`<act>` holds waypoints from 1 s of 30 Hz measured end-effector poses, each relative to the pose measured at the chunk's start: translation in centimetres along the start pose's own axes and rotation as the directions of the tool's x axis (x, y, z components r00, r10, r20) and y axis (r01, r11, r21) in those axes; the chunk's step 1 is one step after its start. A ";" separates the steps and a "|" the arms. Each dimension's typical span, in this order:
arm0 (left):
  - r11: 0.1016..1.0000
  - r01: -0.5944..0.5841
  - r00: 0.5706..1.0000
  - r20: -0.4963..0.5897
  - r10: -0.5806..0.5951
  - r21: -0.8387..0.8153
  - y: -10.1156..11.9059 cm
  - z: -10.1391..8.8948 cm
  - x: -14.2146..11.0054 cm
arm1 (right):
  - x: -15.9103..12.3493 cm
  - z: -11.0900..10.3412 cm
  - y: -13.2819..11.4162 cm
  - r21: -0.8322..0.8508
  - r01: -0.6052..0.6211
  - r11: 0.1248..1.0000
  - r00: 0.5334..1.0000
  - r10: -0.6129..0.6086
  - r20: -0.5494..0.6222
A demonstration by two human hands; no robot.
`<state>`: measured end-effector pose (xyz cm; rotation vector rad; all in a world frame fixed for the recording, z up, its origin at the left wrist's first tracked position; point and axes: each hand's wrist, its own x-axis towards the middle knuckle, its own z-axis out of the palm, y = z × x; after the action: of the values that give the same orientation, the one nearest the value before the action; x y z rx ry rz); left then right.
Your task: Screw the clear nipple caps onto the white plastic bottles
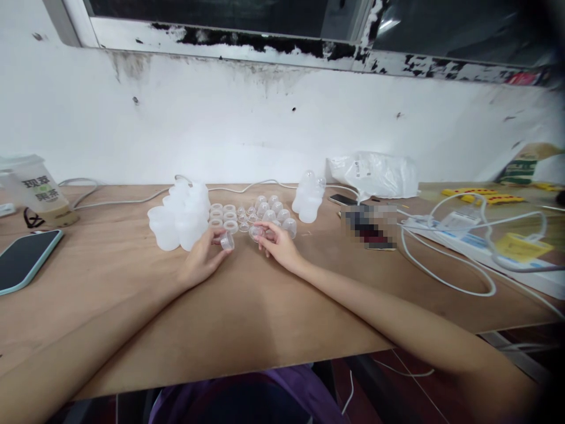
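My left hand [206, 257] pinches a clear ring-shaped bottle collar [226, 241] just above the table. Close by on the right, my right hand [279, 244] grips a small clear bottle nipple [256, 233] between thumb and fingers; the two pieces are apart. Behind my hands lie rows of white bottle collars [229, 215], several small clear nipples [243, 218] and a group of clear domed caps [274, 207]. Frosted bottle bodies [179, 215] stand in a cluster beside my left hand. Past the caps, bottles with domed tops [309, 197] stand upright.
A drink cup [39, 191] and a phone [29, 259] are at the left. Against the wall sits a white plastic bag [375, 175], with another phone [343, 200] before it. A power strip [485, 250] with looping white cables covers the right side of the wooden table [247, 318].
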<state>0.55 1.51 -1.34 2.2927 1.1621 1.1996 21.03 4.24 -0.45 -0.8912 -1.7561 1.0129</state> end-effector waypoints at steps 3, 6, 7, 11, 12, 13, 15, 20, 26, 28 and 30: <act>0.994 0.019 1.000 -0.015 -0.018 0.108 -0.2 -0.1 0.1 | 0.1 0.1 0.3 0.064 0.021 0.998 0.998 -0.017 -0.067; 0.993 0.020 1.000 0.000 -0.020 0.120 -0.1 -0.1 0.2 | 0.3 0.2 0.5 0.084 0.022 0.996 0.997 -0.016 -0.076; 0.992 0.020 1.000 0.010 -0.022 0.121 -0.1 -0.2 0.2 | 0.3 0.2 0.5 0.080 0.021 0.997 0.997 -0.015 -0.076; 0.993 0.017 0.999 0.041 -0.022 0.120 0.0 -0.1 0.2 | 0.3 0.3 0.5 0.066 0.024 0.998 0.996 -0.018 -0.087; 0.993 0.016 0.999 0.042 -0.021 0.116 0.0 -0.1 0.2 | 0.3 0.2 0.5 0.064 0.028 0.998 0.996 -0.023 -0.086; 0.994 0.016 0.999 0.039 -0.020 0.108 -0.1 0.0 0.1 | 0.3 0.2 0.4 0.055 0.034 0.998 0.996 -0.029 -0.085; 0.996 0.019 0.999 0.034 -0.022 0.084 -0.2 0.0 0.1 | 0.0 0.2 0.2 -0.011 0.070 0.997 0.994 -0.071 -0.078; 1.000 0.023 0.999 0.035 -0.023 0.007 -0.2 0.2 0.1 | -0.9 0.6 -0.7 -0.370 0.387 0.844 0.916 -0.399 0.047; 1.000 -0.014 0.999 0.041 0.014 0.001 0.6 0.4 0.3 | -1.0 1.6 -0.6 -0.533 0.620 0.575 0.767 -0.587 0.259; 1.000 -0.021 0.999 0.040 0.021 0.012 0.8 0.5 0.3 | -1.0 1.8 -0.5 -0.561 0.634 0.532 0.756 -0.579 0.305; 0.999 -0.031 0.999 0.017 0.031 0.017 0.9 0.5 0.3 | -1.0 1.8 -0.5 -0.574 0.645 0.504 0.744 -0.584 0.324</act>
<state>1.53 1.25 -0.99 2.3371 1.1395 1.1831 19.61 2.67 -0.84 -0.5078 -2.3152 -0.0933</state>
